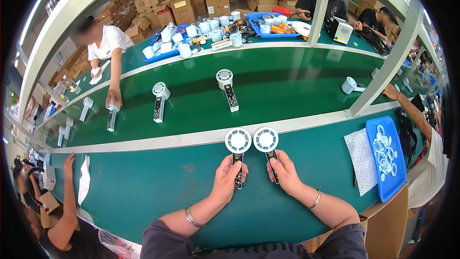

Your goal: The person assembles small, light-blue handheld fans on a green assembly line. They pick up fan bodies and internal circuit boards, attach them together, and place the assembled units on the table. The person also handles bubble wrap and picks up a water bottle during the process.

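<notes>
My left hand [223, 178] is closed round the handle of a white handheld fan [238, 140], thumb on the handle's front. Beside it, my right hand [286, 174] grips a second handheld fan [266, 139] in the same way. Both fans stand head up over the near green table, their round slotted faces toward me and their heads nearly touching. Dark circuit parts show in the open handle of each. Beyond the metal rail, similar fans lie on the green belt, among them one in the middle [227, 89] and one further left [159, 100].
A blue tray [398, 163] of clear rings sits at right beside bubble wrap [362, 162]. Metal posts [373, 74] rise from the rail [191, 138]. Across the belt, a person's hand [114, 100] touches a fan; another person's arm [69, 196] rests at near left.
</notes>
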{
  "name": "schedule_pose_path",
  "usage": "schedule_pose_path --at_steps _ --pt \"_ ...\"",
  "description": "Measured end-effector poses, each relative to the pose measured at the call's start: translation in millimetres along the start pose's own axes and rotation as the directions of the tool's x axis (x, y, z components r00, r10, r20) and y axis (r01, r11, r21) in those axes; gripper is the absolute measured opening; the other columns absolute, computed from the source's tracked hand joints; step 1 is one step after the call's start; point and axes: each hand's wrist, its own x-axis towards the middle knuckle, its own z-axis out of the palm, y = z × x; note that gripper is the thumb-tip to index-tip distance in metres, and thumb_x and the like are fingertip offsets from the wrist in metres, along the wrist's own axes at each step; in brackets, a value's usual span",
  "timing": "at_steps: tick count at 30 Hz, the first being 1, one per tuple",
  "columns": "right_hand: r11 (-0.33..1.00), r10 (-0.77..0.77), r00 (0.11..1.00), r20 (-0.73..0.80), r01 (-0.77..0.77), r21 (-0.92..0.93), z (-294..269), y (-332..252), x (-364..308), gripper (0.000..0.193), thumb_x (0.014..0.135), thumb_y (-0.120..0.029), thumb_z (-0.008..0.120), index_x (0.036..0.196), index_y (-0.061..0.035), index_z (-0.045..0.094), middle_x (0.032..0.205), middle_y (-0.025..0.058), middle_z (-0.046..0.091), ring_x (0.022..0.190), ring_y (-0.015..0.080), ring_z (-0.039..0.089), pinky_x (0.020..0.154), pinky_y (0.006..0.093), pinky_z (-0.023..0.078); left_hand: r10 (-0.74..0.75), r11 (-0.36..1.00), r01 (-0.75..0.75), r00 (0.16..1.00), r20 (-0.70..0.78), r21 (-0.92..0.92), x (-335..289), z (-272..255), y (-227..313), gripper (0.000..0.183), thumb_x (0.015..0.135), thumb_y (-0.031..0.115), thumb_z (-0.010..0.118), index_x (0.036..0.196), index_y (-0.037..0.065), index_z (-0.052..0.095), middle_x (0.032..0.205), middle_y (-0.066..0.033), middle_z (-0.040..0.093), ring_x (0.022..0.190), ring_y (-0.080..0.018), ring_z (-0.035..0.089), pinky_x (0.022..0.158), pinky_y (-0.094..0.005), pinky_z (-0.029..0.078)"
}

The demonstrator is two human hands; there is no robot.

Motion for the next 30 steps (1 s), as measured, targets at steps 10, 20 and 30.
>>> schedule_pose_path --at_steps 10,20,30 --pt "1.000 -0.018 0.999 -0.027 0.018 -0.002 1.7 0.7 0.4 0.031 0.094 -0.023 0.042 0.113 0.0013 0.040 0.075 0.0029 0.049 0.056 0.0075 0.046 0.049 0.0218 0.040 0.017 1.000 -0.017 1.000 -0.013 0.016 0.5 -0.1 -1.9 0.023 0.091 0.016 0.050 0.109 0.002 0.047 0.077 -0.0043 0.056 0.062 -0.0082 0.049 0.055 -0.0208 0.041" --pt "0.999 -0.051 0.998 -0.024 0.051 0.016 1.5 2.8 -0.5 0.037 0.094 -0.026 0.043 0.117 0.0022 0.038 0.076 0.0035 0.048 0.058 0.0077 0.047 0.050 0.0218 0.040 0.021 0.999 -0.021 1.000 0.014 0.028 -0.3 -2.9 -3.2 0.023 0.091 0.016 0.048 0.110 0.002 0.046 0.079 -0.0068 0.057 0.066 -0.0100 0.051 0.059 -0.0229 0.043" --pt "0.995 -0.097 0.994 -0.056 0.095 -0.030 3.2 1.0 -1.7 0.033 0.095 -0.028 0.041 0.112 -0.0004 0.041 0.076 0.0043 0.050 0.056 0.0090 0.047 0.050 0.0226 0.040 0.020 0.999 -0.020 1.000 0.008 0.027 -0.8 -2.4 -2.4 0.023 0.091 0.016 0.046 0.110 0.003 0.047 0.080 -0.0065 0.057 0.067 -0.0097 0.051 0.060 -0.0228 0.044"
